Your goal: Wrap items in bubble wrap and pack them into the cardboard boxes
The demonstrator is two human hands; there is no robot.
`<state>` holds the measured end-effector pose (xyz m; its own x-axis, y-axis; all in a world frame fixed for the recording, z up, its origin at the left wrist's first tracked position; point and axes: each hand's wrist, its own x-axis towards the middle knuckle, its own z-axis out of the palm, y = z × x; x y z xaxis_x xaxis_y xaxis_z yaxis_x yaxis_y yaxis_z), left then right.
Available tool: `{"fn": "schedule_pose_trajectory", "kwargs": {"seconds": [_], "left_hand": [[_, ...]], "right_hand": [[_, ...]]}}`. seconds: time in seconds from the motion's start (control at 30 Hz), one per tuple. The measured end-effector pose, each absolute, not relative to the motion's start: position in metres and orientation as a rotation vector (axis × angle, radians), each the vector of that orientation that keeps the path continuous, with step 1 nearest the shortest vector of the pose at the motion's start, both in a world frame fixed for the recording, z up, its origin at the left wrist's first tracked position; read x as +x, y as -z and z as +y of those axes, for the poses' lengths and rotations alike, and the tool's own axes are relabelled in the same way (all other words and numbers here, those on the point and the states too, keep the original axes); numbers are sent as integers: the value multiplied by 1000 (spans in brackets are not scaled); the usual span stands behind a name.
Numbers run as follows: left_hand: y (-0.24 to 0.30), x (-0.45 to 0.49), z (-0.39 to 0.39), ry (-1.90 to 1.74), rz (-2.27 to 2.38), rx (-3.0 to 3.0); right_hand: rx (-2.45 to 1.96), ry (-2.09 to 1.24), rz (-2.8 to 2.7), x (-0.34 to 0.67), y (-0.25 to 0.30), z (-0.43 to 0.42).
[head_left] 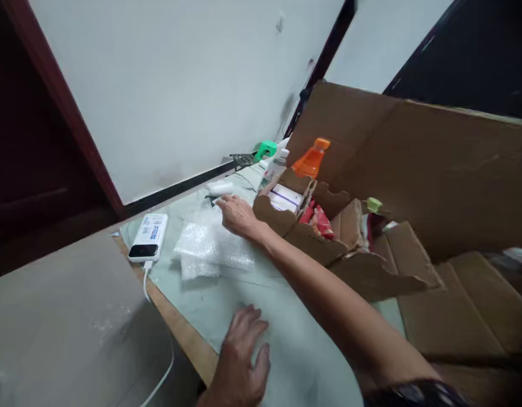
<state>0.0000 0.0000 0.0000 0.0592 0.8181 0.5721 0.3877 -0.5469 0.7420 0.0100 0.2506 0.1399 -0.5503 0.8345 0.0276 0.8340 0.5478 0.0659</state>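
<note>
Sheets of clear bubble wrap lie on the pale green tabletop cover. My right hand reaches across to the far edge of the wrap, its fingertips pinched together on that edge. A small dark thing shows just beyond those fingertips, too blurred to name. Near the front edge of the table, my left hand hovers with fingers apart and holds nothing. It is a little way from the wrap.
A white power bank with a white cable lies at the left edge. Cardboard boxes at right hold a white packet and red packets. Behind them stand an orange bottle, a clear bottle and a green object.
</note>
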Motion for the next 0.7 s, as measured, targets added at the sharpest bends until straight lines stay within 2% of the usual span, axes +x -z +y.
{"fn": "schedule_pose_trajectory", "kwargs": {"seconds": [0.2, 0.37, 0.5, 0.7], "left_hand": [[35, 18, 11, -1722, 1161, 1895], [53, 23, 10, -1573, 1218, 1892], [46, 20, 10, -1554, 1237, 1884], [39, 16, 9, -1629, 1134, 1833]], "right_hand": [[1600, -130, 2699, -43, -127, 333], [1747, -46, 2577, -52, -100, 371], [1905, -35, 2557, -47, -98, 366], [2134, -138, 2841, -50, -141, 307]]}}
